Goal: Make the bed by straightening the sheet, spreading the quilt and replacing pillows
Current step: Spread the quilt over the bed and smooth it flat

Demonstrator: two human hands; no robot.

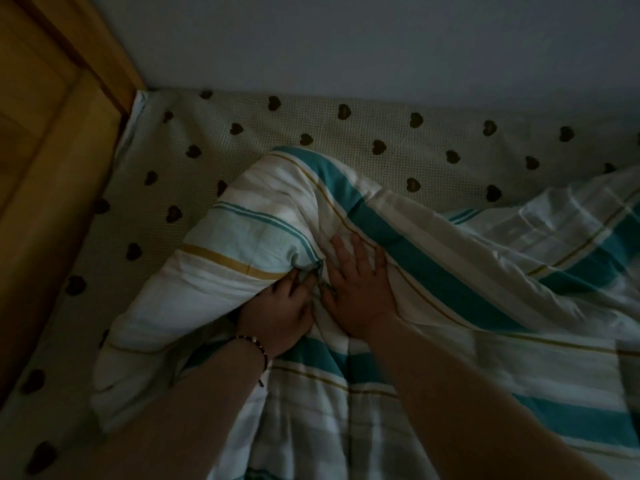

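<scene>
A white quilt (433, 278) with teal and mustard stripes lies bunched across the bed, its folded corner humped toward the far left. My left hand (284, 306), a bead bracelet on its wrist, grips a fold of the quilt with curled fingers. Right beside it, my right hand (356, 285) presses flat on the quilt with its fingers spread. Under the quilt shows a pale checked sheet (346, 147) printed with dark hearts, bare along the far and left sides. No pillow is in view.
A wooden headboard or door panel (45, 150) runs down the left edge against the mattress. A plain grey wall (381, 43) borders the bed's far side. The room is dim.
</scene>
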